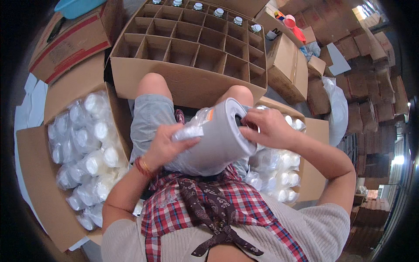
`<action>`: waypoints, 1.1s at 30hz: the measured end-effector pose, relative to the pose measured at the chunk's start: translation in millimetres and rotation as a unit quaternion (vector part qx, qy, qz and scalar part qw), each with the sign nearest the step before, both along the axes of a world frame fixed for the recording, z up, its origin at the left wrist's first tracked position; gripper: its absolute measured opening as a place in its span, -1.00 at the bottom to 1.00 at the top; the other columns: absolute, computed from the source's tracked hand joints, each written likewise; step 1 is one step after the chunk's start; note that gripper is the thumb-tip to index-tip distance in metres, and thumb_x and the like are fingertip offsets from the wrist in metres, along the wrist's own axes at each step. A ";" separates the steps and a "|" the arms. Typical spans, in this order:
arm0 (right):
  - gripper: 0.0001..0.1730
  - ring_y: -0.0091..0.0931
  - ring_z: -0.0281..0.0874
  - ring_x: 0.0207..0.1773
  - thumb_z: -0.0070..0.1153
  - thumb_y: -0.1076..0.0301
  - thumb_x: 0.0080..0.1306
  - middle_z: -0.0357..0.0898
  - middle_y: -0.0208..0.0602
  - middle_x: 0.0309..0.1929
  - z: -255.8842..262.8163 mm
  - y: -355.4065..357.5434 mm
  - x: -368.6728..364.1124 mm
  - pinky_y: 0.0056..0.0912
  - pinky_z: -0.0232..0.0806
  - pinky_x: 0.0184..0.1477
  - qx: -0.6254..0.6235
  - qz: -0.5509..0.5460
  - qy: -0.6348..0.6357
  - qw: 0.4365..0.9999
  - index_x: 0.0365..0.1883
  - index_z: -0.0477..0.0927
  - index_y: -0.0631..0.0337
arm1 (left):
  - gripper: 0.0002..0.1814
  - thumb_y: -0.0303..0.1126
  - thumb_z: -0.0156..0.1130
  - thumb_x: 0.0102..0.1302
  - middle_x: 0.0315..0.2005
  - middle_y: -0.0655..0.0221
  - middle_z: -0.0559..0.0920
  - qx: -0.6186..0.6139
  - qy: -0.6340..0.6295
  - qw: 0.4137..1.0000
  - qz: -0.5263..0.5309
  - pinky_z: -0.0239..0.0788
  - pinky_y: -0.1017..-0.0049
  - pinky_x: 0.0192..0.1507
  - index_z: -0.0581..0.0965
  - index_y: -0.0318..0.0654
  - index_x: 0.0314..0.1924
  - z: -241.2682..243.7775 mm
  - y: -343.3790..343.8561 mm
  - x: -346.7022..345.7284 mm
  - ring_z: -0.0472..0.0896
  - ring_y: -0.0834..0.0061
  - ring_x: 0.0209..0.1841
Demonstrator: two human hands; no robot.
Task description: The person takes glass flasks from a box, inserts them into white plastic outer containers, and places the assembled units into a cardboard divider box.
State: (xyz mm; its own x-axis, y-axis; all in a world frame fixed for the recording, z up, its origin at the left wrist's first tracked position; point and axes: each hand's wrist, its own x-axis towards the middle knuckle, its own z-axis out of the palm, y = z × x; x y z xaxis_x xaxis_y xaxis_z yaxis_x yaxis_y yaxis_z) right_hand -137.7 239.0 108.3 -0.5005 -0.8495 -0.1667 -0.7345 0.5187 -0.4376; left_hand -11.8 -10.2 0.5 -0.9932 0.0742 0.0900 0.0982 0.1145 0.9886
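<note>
A large grey cylinder (212, 140) lies tilted across my lap, its pale ring-shaped end (233, 114) facing right around a dark opening. An orange and white label is on its upper side. My left hand (170, 144) has its thumb and fingers around a small, shiny piece wrapped in clear plastic (188, 132), against the cylinder's side; blur hides what is inside. The fingers of my right hand (266, 127) reach into the opening at the cylinder's end. Whether they pinch anything there is hidden.
Ahead stands a divided carton (183, 77) with several white-capped bottles (218, 12) in its far row. Open cartons of plastic-wrapped white items flank me, at left (88, 137) and right (278, 170). A blue basin (77, 8) rests on a box; stacked cartons (370, 95) stand right.
</note>
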 end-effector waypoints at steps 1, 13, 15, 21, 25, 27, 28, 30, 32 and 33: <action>-0.58 -0.23 0.59 -0.45 0.12 0.04 0.26 0.59 -0.13 -0.51 -6.2 -0.6 -5.7 -0.25 0.41 -0.37 0.015 -0.060 -0.047 0.997 -0.40 0.59 0.30 | -0.79 -0.32 0.40 0.13 -0.49 0.29 0.65 -0.043 0.045 0.997 0.046 0.39 0.51 -0.41 0.61 -0.28 -0.32 2.7 13.0 9.0 0.61 0.50 -0.50; -0.66 -0.49 0.53 -0.46 0.15 0.10 0.30 0.54 -0.31 -0.41 6.0 22.5 -16.0 -0.40 0.35 -0.39 -0.059 0.016 -0.134 0.989 -0.18 0.62 0.20 | -0.82 -0.43 0.40 0.07 -0.56 0.21 0.60 -0.071 0.095 0.993 0.003 0.37 0.45 -0.48 0.62 -0.27 -0.31 -2.7 11.0 8.3 0.62 0.27 -0.52; -0.55 -0.44 0.58 -0.23 0.23 0.12 0.21 0.53 -0.37 -0.21 12.8 24.0 -5.3 -0.36 0.42 -0.27 0.018 0.110 0.042 0.993 0.04 0.53 0.04 | -0.91 -0.46 0.37 0.13 -0.61 0.31 0.58 -0.037 0.087 0.995 -0.015 0.30 0.52 -0.49 0.62 -0.30 -0.38 1.1 4.1 2.7 0.55 0.54 -0.57; -0.57 -0.36 0.53 -0.34 0.15 0.04 0.20 0.42 -0.34 -0.31 17.8 11.4 -1.6 -0.27 0.41 -0.32 0.005 0.262 0.175 0.949 -0.11 0.50 0.16 | -0.89 -0.48 0.34 0.14 -0.53 0.27 0.64 0.025 0.029 0.995 -0.095 0.35 0.54 -0.40 0.64 -0.30 -0.30 -1.9 -10.9 -2.6 0.61 0.53 -0.48; -0.58 -0.33 0.52 -0.39 0.19 0.01 0.18 0.41 -0.33 -0.40 5.7 14.8 -1.0 -0.28 0.38 -0.38 -0.027 0.243 0.138 0.960 -0.29 0.49 0.21 | -0.90 -0.43 0.32 0.14 -0.59 0.36 0.59 0.001 0.068 0.997 -0.038 0.30 0.56 -0.45 0.63 -0.30 -0.38 -3.2 -5.4 3.5 0.54 0.59 -0.54; -0.59 -0.30 0.52 -0.43 0.21 0.01 0.19 0.42 -0.32 -0.45 -0.1 16.6 1.2 -0.27 0.37 -0.41 -0.029 0.188 0.083 0.978 -0.38 0.48 0.22 | -0.89 -0.40 0.31 0.15 -0.62 0.41 0.57 -0.032 0.091 0.995 0.006 0.28 0.57 -0.48 0.62 -0.30 -0.40 -1.8 1.8 10.7 0.50 0.63 -0.56; -0.58 -0.28 0.52 -0.45 0.21 0.01 0.20 0.43 -0.31 -0.49 -2.8 16.7 3.7 -0.26 0.36 -0.43 -0.027 0.144 0.051 0.988 -0.42 0.46 0.23 | -0.89 -0.40 0.30 0.15 -0.62 0.40 0.57 -0.044 0.088 0.995 0.023 0.28 0.57 -0.48 0.62 -0.29 -0.40 0.2 5.0 13.7 0.51 0.62 -0.56; -0.59 -0.30 0.51 -0.53 0.19 0.07 0.25 0.47 -0.27 -0.58 -10.3 15.1 5.4 -0.28 0.32 -0.47 -0.047 0.050 -0.014 0.997 -0.49 0.48 0.28 | -0.90 -0.41 0.30 0.16 -0.61 0.36 0.58 -0.048 0.085 0.993 0.061 0.29 0.56 -0.47 0.62 -0.29 -0.38 1.1 12.9 19.7 0.52 0.59 -0.56; -0.59 -0.39 0.49 -0.55 0.19 0.08 0.26 0.49 -0.27 -0.59 -16.4 11.7 3.6 -0.33 0.32 -0.47 -0.039 -0.055 -0.140 0.988 -0.48 0.51 0.31 | -0.89 -0.41 0.29 0.16 -0.60 0.32 0.58 -0.030 0.085 0.991 0.100 0.29 0.54 -0.47 0.61 -0.30 -0.36 -0.9 22.1 24.8 0.53 0.56 -0.55; -0.59 -0.44 0.48 -0.55 0.19 0.08 0.26 0.50 -0.27 -0.59 -20.9 10.2 1.9 -0.36 0.31 -0.48 -0.036 -0.108 -0.203 0.973 -0.48 0.53 0.32 | -0.87 -0.41 0.31 0.15 -0.61 0.27 0.56 -0.038 0.080 0.990 0.110 0.31 0.51 -0.49 0.59 -0.32 -0.37 -1.7 25.8 26.3 0.55 0.46 -0.57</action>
